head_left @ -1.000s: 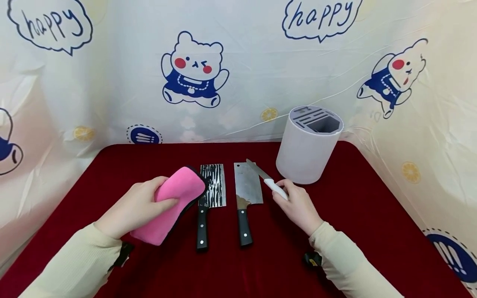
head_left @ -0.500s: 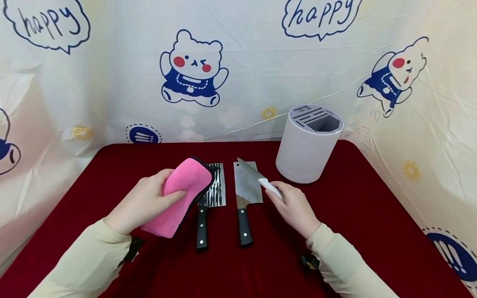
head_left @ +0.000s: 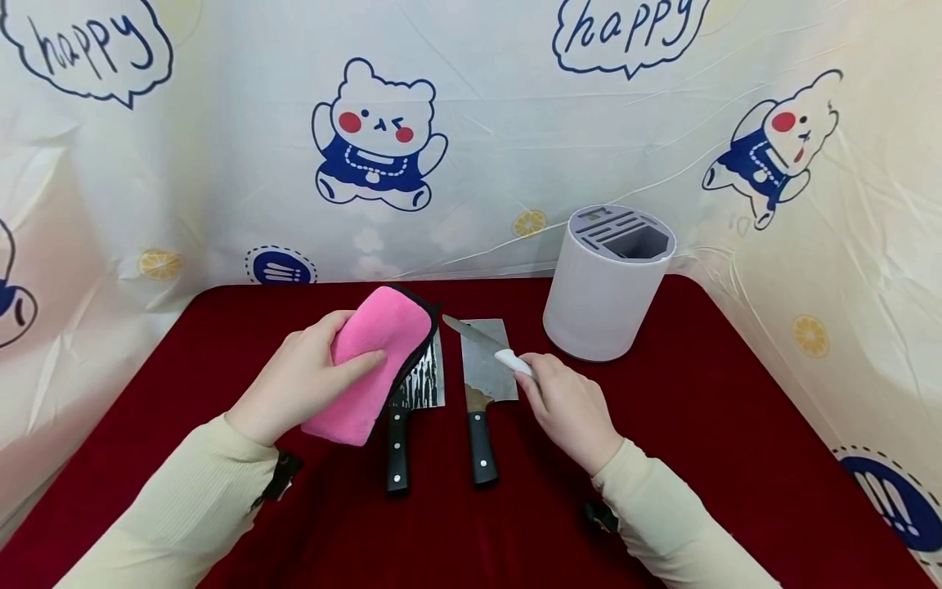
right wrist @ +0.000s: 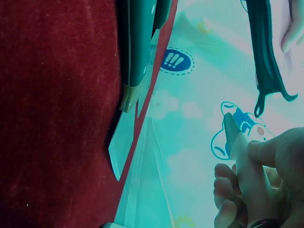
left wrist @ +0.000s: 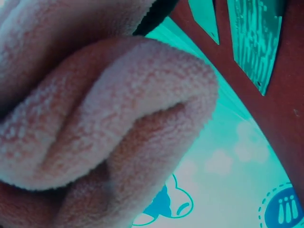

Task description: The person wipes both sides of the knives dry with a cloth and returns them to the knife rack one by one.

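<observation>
The left hand (head_left: 302, 380) grips a folded pink cloth (head_left: 390, 327), its thumb laid across the near face and the other fingers hidden behind. The cloth has black edging and reaches away from that hand, up and to its right; the left wrist view shows thick, plush folds. The right hand (head_left: 570, 409) has its thumb and fingers closed round the white handle of a small knife (head_left: 477, 337). The blade points forward and to the left of this hand, its tip near the cloth's dark edge but apart from it in the right wrist view.

To the right of the left hand lies a dark-streaked cleaver (head_left: 427, 380), its blade partly covered from the head view by the cloth. Just left of the right hand lies a plain cleaver (head_left: 489, 370), with a brown patch by its black handle and the knife crossing above its blade. Both handles point towards the person. Beyond the right hand and slightly to its right stands a white knife block (head_left: 607, 307) with a slotted grey top. A red table (head_left: 706, 409) spreads beneath both hands.
</observation>
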`<action>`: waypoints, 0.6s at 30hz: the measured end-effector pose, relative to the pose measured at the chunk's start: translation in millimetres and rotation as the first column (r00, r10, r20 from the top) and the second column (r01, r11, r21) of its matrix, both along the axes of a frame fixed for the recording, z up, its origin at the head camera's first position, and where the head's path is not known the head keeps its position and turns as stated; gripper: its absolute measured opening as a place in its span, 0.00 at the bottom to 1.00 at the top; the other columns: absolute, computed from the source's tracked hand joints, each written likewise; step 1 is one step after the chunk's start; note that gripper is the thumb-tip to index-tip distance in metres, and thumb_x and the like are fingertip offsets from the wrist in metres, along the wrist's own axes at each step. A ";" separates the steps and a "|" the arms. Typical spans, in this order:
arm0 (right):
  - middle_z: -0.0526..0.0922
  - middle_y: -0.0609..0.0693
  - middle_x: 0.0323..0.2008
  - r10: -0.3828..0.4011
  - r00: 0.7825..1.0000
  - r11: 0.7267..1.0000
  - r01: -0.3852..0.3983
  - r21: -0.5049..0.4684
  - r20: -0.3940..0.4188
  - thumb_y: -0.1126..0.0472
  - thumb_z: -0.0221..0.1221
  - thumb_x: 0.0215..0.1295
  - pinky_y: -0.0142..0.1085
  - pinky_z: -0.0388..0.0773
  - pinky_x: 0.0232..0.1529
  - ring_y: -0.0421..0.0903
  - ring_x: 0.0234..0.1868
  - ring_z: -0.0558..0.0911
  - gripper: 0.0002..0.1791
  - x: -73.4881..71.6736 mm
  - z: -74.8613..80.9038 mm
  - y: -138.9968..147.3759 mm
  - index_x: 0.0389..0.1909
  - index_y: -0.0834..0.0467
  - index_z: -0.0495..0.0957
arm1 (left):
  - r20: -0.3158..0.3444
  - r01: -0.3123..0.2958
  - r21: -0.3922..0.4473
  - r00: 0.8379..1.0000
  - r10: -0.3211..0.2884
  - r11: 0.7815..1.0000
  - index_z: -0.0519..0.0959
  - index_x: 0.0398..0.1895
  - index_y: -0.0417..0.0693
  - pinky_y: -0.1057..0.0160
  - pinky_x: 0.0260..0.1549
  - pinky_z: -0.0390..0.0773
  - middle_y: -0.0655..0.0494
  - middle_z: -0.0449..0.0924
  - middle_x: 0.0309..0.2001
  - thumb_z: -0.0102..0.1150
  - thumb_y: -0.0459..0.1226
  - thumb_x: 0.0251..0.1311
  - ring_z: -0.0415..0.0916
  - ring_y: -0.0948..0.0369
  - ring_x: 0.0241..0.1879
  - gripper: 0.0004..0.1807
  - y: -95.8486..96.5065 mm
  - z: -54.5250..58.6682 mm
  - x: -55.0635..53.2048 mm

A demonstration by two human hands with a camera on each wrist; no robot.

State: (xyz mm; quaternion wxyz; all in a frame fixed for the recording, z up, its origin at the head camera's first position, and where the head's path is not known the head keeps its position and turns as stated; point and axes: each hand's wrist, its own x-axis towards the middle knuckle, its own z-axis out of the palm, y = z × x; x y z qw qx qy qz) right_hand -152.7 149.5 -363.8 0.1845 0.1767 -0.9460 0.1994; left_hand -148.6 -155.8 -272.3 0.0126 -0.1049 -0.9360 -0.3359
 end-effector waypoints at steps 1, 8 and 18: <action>0.80 0.45 0.33 0.004 1.000 1.000 -0.004 0.011 -0.010 0.55 0.57 0.71 0.29 0.68 0.19 0.37 0.24 0.72 0.13 -0.2 -0.5 -0.6 0.50 0.57 0.80 | 0.002 0.002 0.010 1.000 -0.002 1.000 0.68 0.66 0.41 0.60 0.37 0.79 0.43 0.83 0.49 0.61 0.50 0.63 0.80 0.56 0.39 0.33 1.3 0.4 -0.4; 0.82 0.47 0.36 0.020 0.999 0.999 -0.018 0.033 -0.046 0.56 0.60 0.69 0.30 0.73 0.23 0.39 0.28 0.77 0.13 0.2 -0.4 -6.7 0.50 0.58 0.80 | 0.039 0.023 0.082 0.999 -0.026 0.996 0.66 0.67 0.43 0.62 0.37 0.79 0.44 0.81 0.50 0.61 0.49 0.64 0.80 0.56 0.39 0.33 10.9 -2.5 -4.0; 0.84 0.49 0.42 0.027 1.000 1.000 -0.027 -0.016 0.010 0.56 0.61 0.67 0.35 0.80 0.29 0.42 0.33 0.81 0.13 -0.9 4.1 -17.6 0.50 0.57 0.80 | 0.051 0.074 0.144 0.995 -0.082 0.987 0.67 0.66 0.45 0.60 0.38 0.80 0.45 0.81 0.51 0.62 0.45 0.64 0.80 0.55 0.41 0.30 26.6 -5.9 -9.9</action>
